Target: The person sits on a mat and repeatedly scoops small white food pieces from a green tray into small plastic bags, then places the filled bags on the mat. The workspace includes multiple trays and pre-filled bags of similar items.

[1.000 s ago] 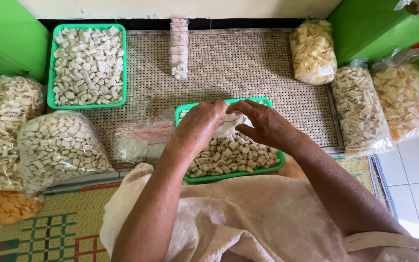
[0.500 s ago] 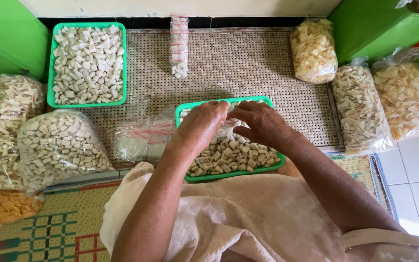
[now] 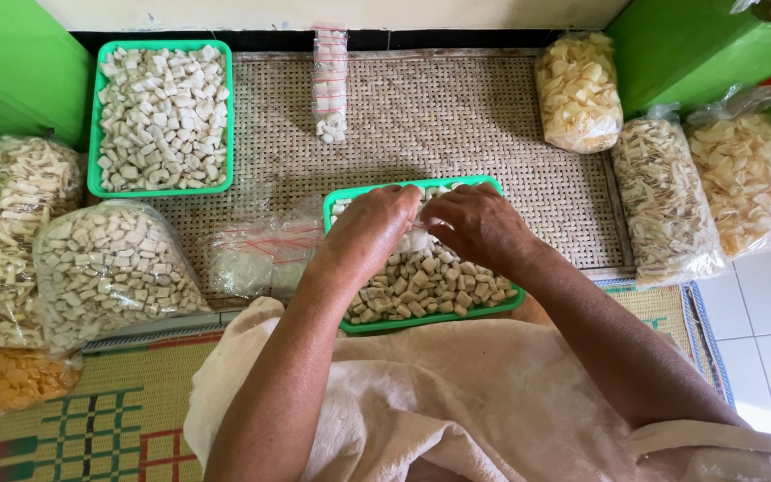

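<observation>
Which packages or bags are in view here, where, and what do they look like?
Strip of small clear packets: top centre, red-edged.
Clear bag of pale cubes: left, bulging.
Bag of pale sticks: far left.
Three bags of yellowish chips: right.
Empty clear bags: beside left hand.

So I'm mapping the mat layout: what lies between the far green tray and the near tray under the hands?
In the head view, between the far green tray and the near tray: bare woven mat and clear plastic bags.
</observation>
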